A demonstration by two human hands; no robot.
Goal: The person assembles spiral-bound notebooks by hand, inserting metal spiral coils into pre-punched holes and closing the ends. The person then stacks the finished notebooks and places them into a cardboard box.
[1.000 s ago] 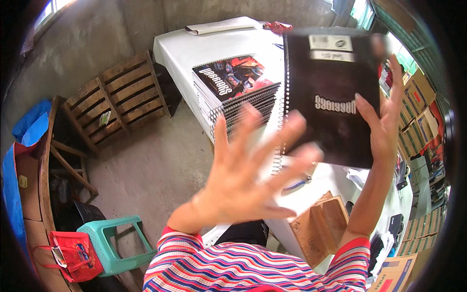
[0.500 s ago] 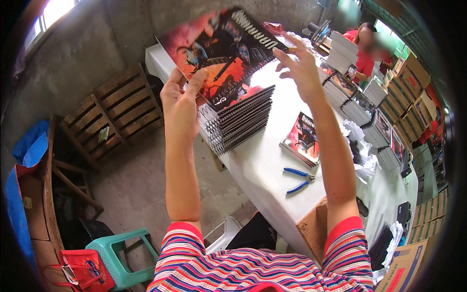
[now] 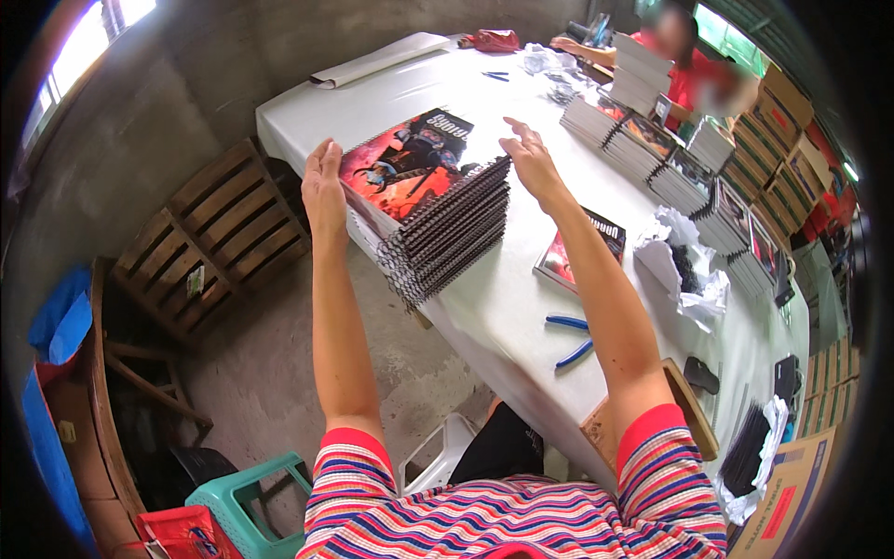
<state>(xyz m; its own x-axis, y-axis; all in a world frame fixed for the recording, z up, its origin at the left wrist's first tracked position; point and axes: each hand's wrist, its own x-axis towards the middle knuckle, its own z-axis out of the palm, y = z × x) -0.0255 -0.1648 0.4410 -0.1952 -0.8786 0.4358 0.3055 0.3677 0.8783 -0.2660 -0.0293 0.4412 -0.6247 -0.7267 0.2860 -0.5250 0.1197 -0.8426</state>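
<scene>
A tall stack of spiral-bound notebooks [image 3: 452,233] stands at the table's near left edge, black coils facing me. On top lies a notebook [image 3: 405,168] with a red and black illustrated cover. My left hand [image 3: 323,191] is upright at the stack's left side, fingers stretched out; whether it touches is unclear. My right hand [image 3: 535,163] hovers by the stack's right corner, fingers apart, holding nothing. Under my right forearm a smaller pile of notebooks [image 3: 557,261] is partly hidden. Nearer me are blue-handled cutting pliers [image 3: 573,354], their jaws hidden by that arm.
The white-covered table [image 3: 503,317] carries more notebook stacks [image 3: 643,154] and crumpled white paper [image 3: 689,279] at the right. A person in red [image 3: 694,79] works at the far side. Wooden pallets [image 3: 219,219] lean left; a green stool [image 3: 247,508] stands below them.
The notebook that my left hand held raised and tilted now lies flat on the stack. Both hands have come down and apart from its cover.
</scene>
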